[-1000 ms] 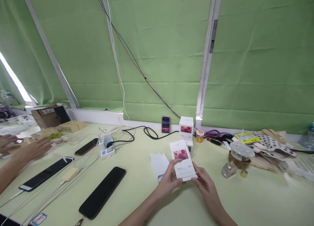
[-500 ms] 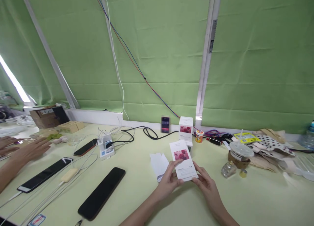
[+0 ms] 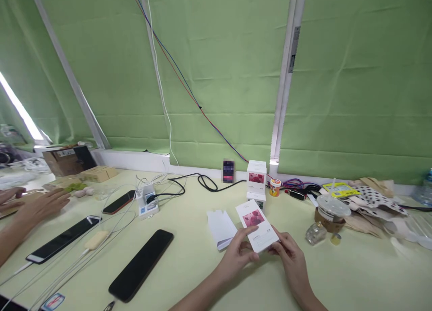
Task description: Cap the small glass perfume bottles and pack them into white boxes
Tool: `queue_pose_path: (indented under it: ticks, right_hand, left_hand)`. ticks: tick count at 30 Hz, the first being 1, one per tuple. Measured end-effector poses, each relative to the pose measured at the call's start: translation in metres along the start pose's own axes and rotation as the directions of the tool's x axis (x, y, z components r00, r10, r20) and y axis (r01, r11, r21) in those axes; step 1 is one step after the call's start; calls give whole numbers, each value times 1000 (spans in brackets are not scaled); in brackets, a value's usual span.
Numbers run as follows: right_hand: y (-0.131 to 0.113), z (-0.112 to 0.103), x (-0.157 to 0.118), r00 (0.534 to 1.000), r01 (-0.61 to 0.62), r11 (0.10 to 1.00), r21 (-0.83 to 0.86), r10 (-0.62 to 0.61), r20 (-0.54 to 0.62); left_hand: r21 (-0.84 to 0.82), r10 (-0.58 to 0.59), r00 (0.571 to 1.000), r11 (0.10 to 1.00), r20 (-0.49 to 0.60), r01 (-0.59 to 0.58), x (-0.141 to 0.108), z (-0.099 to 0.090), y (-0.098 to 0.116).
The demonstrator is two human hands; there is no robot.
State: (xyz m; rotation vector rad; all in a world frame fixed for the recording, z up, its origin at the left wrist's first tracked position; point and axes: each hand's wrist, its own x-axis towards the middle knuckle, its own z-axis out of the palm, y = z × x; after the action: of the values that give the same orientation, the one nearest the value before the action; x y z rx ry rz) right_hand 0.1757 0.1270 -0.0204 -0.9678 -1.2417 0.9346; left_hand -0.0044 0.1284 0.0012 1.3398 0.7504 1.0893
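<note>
A flat white box with a pink flower picture is held up off the table, tilted, between both hands. My left hand grips its left side, one finger lying across the printed front. At the lower right corner, my right hand has its fingers closed on the box edge. To the left lies a folded white carton, flat on the table. Behind the held box stand stacked white boxes with a similar flower picture.
A black phone and a white-edged phone lie left, near a power strip and cables. On the right are a glass bottle, gold cap and lidded cup. Another person's hands are far left.
The box has turned and shifted slightly right and down in my hands. My right hand's fingers have moved in around its lower right corner. More of the folded carton shows.
</note>
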Motion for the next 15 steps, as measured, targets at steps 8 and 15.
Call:
queue_pose_path:
  ticks: [8,15]
  right_hand:
    - [3,2,5,995,21,1000,-3,-20,93]
    - [12,6,4,981,-124,987,98,107,163]
  left_hand:
    - [289,96,995,953,3,-93,1,-9,7]
    - [512,209,976,833,61,-211,-2,-20,-7]
